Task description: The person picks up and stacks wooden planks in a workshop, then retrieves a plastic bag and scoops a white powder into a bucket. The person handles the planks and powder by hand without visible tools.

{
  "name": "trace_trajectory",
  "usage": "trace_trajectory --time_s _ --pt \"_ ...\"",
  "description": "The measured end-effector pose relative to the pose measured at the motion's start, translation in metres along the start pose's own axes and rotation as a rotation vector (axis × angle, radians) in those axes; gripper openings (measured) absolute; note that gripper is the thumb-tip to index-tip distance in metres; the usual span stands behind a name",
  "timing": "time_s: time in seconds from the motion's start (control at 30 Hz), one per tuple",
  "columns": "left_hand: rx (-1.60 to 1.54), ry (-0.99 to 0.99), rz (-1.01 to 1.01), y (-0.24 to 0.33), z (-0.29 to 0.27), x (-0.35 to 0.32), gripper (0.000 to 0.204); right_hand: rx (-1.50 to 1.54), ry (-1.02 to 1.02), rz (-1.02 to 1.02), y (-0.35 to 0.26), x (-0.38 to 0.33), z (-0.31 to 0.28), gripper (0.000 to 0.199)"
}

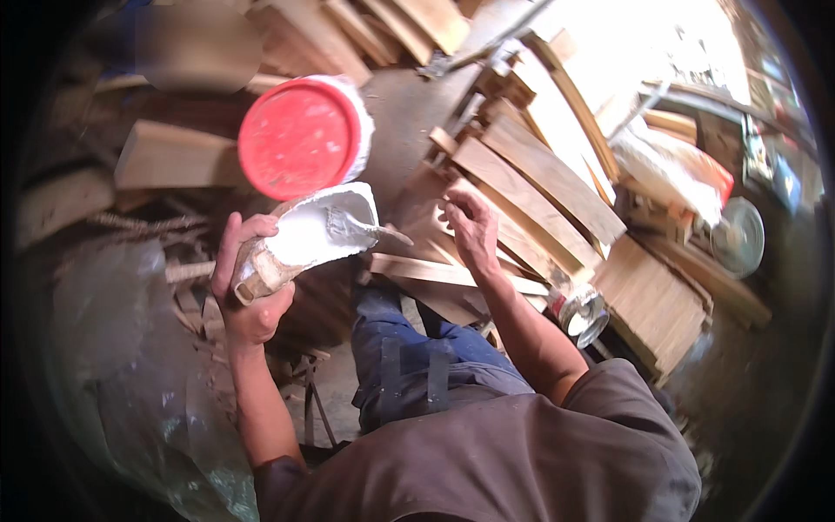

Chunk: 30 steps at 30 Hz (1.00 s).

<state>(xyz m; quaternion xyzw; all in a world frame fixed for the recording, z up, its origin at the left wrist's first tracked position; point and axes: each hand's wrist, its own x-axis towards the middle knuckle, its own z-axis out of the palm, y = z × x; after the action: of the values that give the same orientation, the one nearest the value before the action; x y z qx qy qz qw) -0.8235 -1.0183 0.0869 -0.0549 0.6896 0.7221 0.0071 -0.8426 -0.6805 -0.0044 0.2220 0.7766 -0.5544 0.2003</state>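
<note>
My left hand (248,287) grips a cut-open plastic container (265,252) by its narrow end, fingers wrapped round it. Thick white paste (323,224) coats the inside. From the paste a thin flat stick (393,235) juts over the rim toward the right. My right hand (472,217) hovers a short way beyond the stick's tip, over pieces of wood. Its fingers are loosely bent, and nothing shows in them. Just past the container stands a white bucket with a red lid (300,137).
Stacked wooden boards (531,187) lie to the right. A short block of planks (652,300) and an open tin (578,313) are nearer me. Clear plastic sheeting (130,365) hangs at the left. More lumber (178,157) lies by the bucket.
</note>
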Motion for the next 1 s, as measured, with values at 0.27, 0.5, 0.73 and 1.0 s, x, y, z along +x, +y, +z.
trace_trajectory --time_s 0.27,0.5,0.73,1.0 --pt "0.152 -0.600 0.188 0.029 0.181 0.078 0.088 0.215 0.460 -0.023 0.019 -0.102 -0.141 0.021" --pt "0.204 -0.883 0.097 0.017 0.341 0.059 0.090 0.273 0.630 0.004 0.062 -0.159 -0.209 0.022" --pt "0.298 -0.926 0.175 -0.020 0.383 0.025 0.092 -0.059 0.717 -0.119 0.055 -0.177 -0.229 0.023" --pt "0.426 -0.727 0.126 -0.061 0.309 -0.003 0.097 -0.315 0.434 -0.359 -0.028 -0.146 -0.181 0.061"
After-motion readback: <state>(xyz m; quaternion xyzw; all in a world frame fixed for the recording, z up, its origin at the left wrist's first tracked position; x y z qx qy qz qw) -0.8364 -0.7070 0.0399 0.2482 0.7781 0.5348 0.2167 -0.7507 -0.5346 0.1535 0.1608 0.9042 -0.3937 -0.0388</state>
